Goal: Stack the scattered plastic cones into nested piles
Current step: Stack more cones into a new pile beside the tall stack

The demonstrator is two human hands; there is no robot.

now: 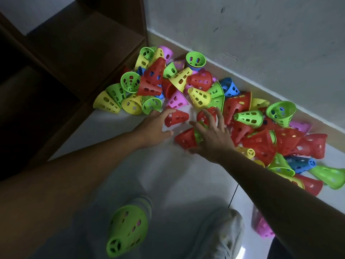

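Observation:
Several perforated plastic cones (199,85) in red, green, yellow, pink and blue lie heaped on the pale floor along the wall. My left hand (155,128) reaches into the heap; its fingers and thumb curl round the wide end of a small red cone (178,117) lying on its side. Just right of it, my right hand (212,137) is spread over a red cone with a green cone nested in it (186,140), index finger above and thumb below. A nested pile topped by a green cone (127,227) lies near my left knee. A pink pile (263,228) shows under my right forearm.
A dark wooden shelf unit (78,58) stands at the left, its corner touching the heap. A grey wall (261,43) with a skirting strip runs behind the cones. My knees in grey trousers (220,232) fill the bottom. Bare floor (168,174) lies between knees and heap.

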